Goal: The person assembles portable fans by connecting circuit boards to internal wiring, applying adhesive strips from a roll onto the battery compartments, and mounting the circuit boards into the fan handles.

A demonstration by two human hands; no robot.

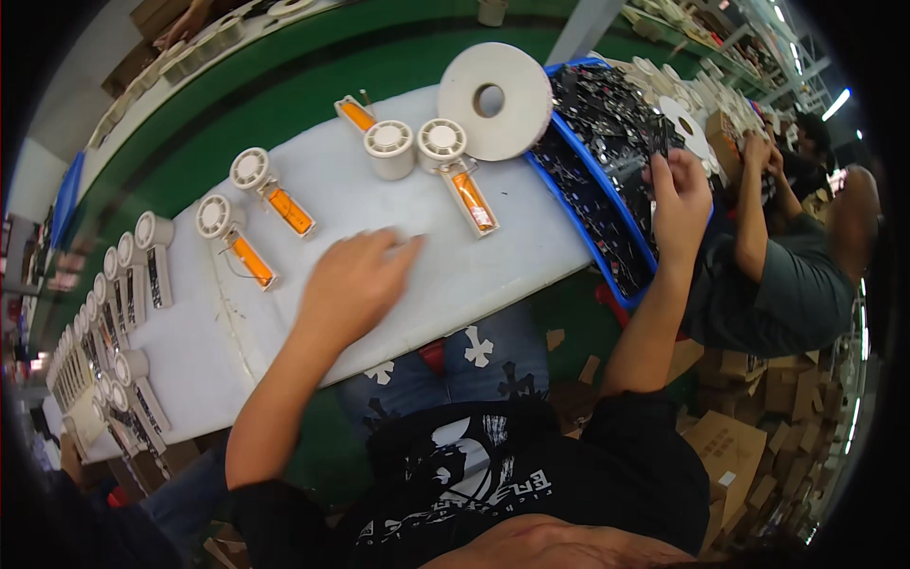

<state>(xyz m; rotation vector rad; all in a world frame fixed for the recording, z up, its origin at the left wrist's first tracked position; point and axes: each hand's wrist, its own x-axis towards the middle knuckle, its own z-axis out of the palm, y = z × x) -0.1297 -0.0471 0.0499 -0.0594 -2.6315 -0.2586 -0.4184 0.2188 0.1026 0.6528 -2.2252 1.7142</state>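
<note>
Reaching at the bins: right hand [681, 190], upper right of the frame, over small black parts [597, 100] heaped in two blue bins [608, 192].
Right grip: thumb and fingertips close together beside a dark strip; dark against dark, I cannot tell whether they are clamped on it.
Left hand: centre of the frame, over the bench [521, 256], blurred; its palm side is hidden, so I cannot tell how that grip stands.
Black parts: too small and tangled to make out singly; the right hand covers some of them.
White roll: large white roll [464, 95], top centre, just beside the bins.
Orange cylinders: four white round-headed units [442, 139] on the bench, each with an orange cylinder; the cylinder of the one at upper centre is partly hidden behind its head.
Left rows: more round-headed units [152, 232], crowding and overlapping toward the left edge, too small there to count.
Bench top: pale and smooth, its edges bent by the lens.
Room: green floor [318, 460]; cardboard boxes [725, 450] at lower right; a co-worker [773, 294] in a dark top at right; another person [180, 512], mostly cut off, at lower left.
</note>
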